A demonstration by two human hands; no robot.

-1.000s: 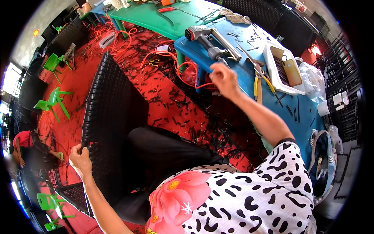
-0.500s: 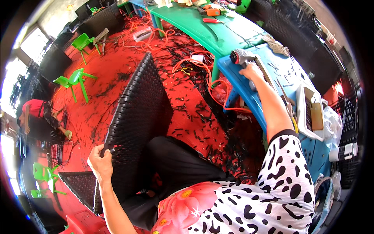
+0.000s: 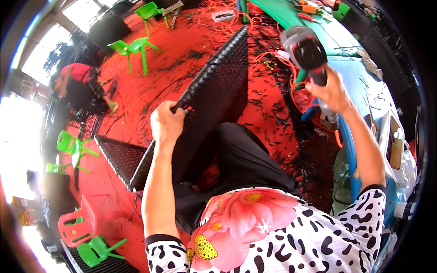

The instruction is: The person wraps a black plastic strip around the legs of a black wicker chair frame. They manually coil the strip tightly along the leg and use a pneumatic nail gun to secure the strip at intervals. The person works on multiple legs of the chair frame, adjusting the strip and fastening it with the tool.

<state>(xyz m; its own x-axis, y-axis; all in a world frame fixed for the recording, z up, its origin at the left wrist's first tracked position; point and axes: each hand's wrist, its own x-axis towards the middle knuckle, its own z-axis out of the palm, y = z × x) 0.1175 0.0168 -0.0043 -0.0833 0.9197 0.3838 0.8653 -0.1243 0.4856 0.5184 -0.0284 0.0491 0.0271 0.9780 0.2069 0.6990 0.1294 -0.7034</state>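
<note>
Across my lap leans a black woven wicker furniture piece [image 3: 214,102], its tall panel tilted and a smaller section angled off to the left. My left hand [image 3: 166,122] is closed around the panel's edge; something small pokes out by its fingers, too small to make out. My right hand [image 3: 336,93] grips the handle of a grey and black staple gun [image 3: 305,50], held up over the near edge of the blue table [image 3: 371,84]. An orange hose [image 3: 337,139] hangs under its handle. The gun's head is somewhat blurred.
Black strip scraps and tangled orange hoses [image 3: 214,18] litter the red floor. Red-handled pliers [image 3: 308,17] lie on a green table [image 3: 273,10]. Small green chairs [image 3: 132,48] and a pink chair [image 3: 79,225] stand leftward. Another person [image 3: 84,75] bends over dark wickerwork at far left.
My right hand has lifted the staple gun off the blue table and brought it nearer. The view has swung left. My left hand still holds the wicker panel.
</note>
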